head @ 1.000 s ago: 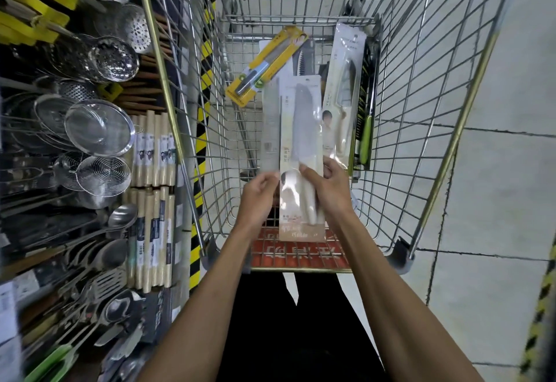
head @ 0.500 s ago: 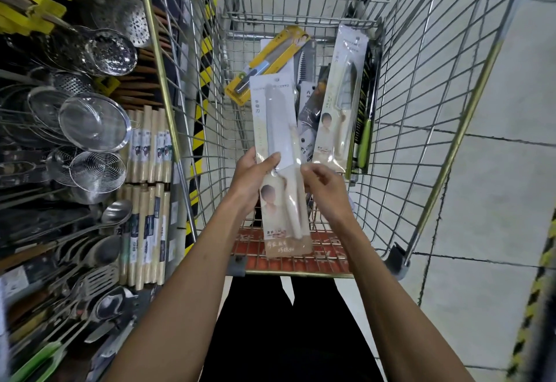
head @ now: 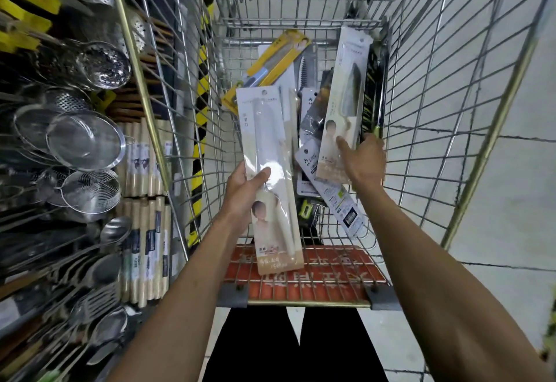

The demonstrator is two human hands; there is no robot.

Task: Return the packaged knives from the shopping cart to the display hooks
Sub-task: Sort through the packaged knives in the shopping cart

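Note:
My left hand (head: 245, 190) grips a white packaged knife (head: 267, 152) by its middle, held upright over the near end of the wire shopping cart (head: 457, 128). My right hand (head: 362, 160) has its thumb on the front and fingers behind a second cream packaged knife (head: 346, 101) that leans against the cart's right side. Deeper in the cart lie a yellow packaged knife (head: 270, 62) and several other knife packs (head: 328, 189), partly covered by one another. No display hooks for knives show in this view.
Left of the cart hangs a rack of steel strainers (head: 81, 137), skimmers, ladles (head: 108, 234) and packs of chopsticks (head: 144, 158). A black-and-yellow striped post (head: 200, 128) stands between rack and cart. The red child-seat flap (head: 304, 270) is nearest me. Grey tiled floor lies to the right.
My right hand let go of the white pack and moved right onto the cream pack by the cart's side. The left hand now holds the white pack alone.

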